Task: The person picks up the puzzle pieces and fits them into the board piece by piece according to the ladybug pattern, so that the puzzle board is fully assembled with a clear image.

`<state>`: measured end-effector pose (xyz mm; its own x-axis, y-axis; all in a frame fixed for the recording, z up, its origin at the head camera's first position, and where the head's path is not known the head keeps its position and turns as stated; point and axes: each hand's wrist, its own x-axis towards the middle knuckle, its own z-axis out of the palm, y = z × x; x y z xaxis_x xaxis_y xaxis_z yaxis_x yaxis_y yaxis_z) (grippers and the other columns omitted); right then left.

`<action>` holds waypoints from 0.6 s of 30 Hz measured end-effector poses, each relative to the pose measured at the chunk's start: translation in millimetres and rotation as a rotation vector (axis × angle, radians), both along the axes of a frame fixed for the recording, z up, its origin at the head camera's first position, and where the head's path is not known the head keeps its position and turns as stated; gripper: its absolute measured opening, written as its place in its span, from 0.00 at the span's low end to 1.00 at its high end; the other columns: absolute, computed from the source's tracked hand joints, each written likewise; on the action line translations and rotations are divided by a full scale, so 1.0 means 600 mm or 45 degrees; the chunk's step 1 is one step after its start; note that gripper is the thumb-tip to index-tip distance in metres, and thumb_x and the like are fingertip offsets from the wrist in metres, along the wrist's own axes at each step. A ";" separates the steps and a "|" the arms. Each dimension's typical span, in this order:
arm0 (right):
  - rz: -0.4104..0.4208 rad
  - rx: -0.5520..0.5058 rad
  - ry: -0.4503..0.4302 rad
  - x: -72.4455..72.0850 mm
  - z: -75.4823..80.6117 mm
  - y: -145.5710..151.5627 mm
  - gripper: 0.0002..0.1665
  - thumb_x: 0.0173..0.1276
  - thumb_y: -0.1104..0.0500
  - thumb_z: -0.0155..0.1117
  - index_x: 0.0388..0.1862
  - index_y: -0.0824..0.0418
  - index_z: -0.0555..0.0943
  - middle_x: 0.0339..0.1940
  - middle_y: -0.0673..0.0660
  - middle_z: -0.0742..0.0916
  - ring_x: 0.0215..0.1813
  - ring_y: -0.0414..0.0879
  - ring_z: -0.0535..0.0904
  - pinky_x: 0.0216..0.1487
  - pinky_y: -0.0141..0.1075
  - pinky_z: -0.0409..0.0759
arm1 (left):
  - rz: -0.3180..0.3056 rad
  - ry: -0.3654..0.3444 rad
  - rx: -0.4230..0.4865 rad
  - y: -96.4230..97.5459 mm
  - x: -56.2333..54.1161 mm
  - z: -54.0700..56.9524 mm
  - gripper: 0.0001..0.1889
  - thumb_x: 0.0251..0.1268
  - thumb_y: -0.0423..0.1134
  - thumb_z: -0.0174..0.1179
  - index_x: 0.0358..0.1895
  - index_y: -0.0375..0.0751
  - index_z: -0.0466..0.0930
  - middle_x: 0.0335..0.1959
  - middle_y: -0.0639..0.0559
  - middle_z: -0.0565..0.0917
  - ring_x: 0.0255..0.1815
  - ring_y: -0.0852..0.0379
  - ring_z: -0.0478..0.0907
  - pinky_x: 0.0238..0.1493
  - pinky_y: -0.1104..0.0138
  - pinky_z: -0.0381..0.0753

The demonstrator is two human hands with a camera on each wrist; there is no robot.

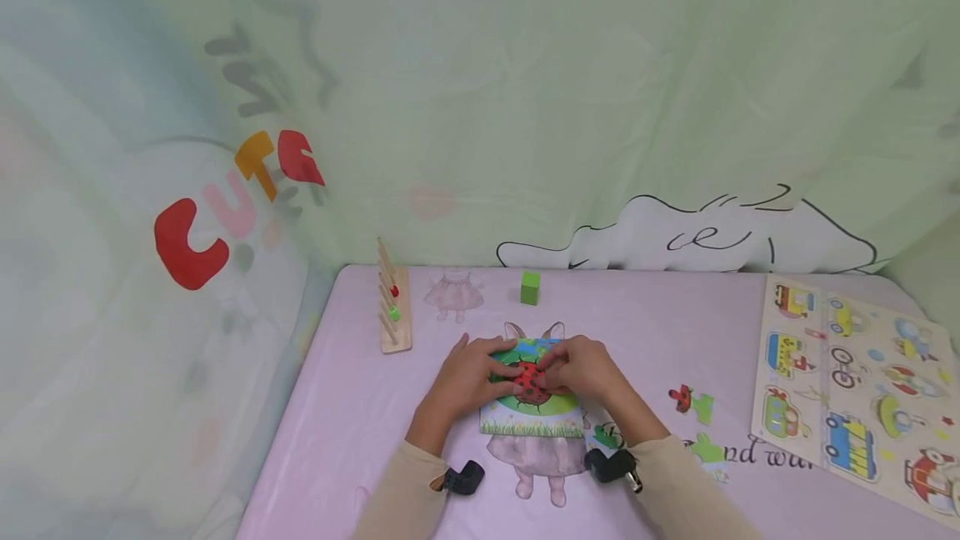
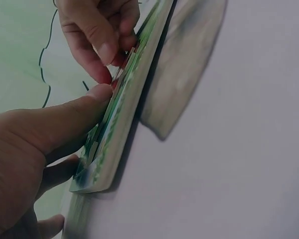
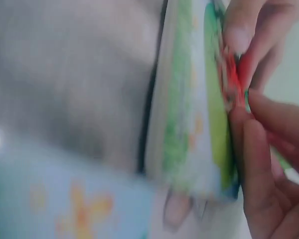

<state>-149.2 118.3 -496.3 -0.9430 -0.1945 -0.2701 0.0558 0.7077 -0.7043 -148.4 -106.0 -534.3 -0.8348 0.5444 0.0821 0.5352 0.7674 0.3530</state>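
A ladybug puzzle board (image 1: 528, 427) with a grassy border lies on the pink tablecloth in front of me. My left hand (image 1: 467, 377) rests at its left side, fingers on the board and thumb reaching the red ladybug picture (image 1: 531, 394). From the right, my right hand (image 1: 583, 367) pinches a thin red puzzle piece (image 3: 232, 79) at the ladybug's upper part. Both hands' fingertips meet closely there, hiding most of that piece. In the left wrist view the board's thick edge (image 2: 122, 149) shows beside the left thumb (image 2: 70, 119).
Loose puzzle pieces, one red and green (image 1: 680, 398) and another green (image 1: 705, 447), lie right of the right forearm. A wooden peg stand (image 1: 401, 319) with red and green beads stands back left. Behind the board is a green block (image 1: 530, 288); a vehicle puzzle board (image 1: 813, 390) lies far right.
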 end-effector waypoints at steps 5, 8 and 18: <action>0.189 0.022 0.081 -0.007 -0.003 0.013 0.16 0.50 0.60 0.82 0.41 0.56 0.93 0.24 0.47 0.87 0.29 0.40 0.75 0.31 0.34 0.73 | 0.008 -0.005 0.003 0.002 -0.001 0.000 0.17 0.61 0.59 0.70 0.52 0.65 0.89 0.71 0.62 0.77 0.74 0.55 0.72 0.77 0.38 0.59; 0.252 0.074 0.127 -0.010 -0.007 0.011 0.16 0.48 0.58 0.85 0.39 0.55 0.94 0.23 0.46 0.88 0.28 0.40 0.73 0.29 0.33 0.71 | -0.001 0.008 -0.008 0.004 0.000 0.004 0.17 0.61 0.59 0.69 0.52 0.64 0.89 0.71 0.61 0.78 0.74 0.54 0.73 0.75 0.37 0.60; 0.295 0.118 0.136 -0.016 -0.012 0.011 0.14 0.47 0.55 0.85 0.35 0.53 0.94 0.29 0.47 0.91 0.32 0.38 0.76 0.31 0.32 0.73 | -0.043 0.013 0.006 0.008 0.004 0.015 0.11 0.61 0.54 0.71 0.43 0.57 0.93 0.64 0.63 0.83 0.74 0.51 0.73 0.70 0.29 0.61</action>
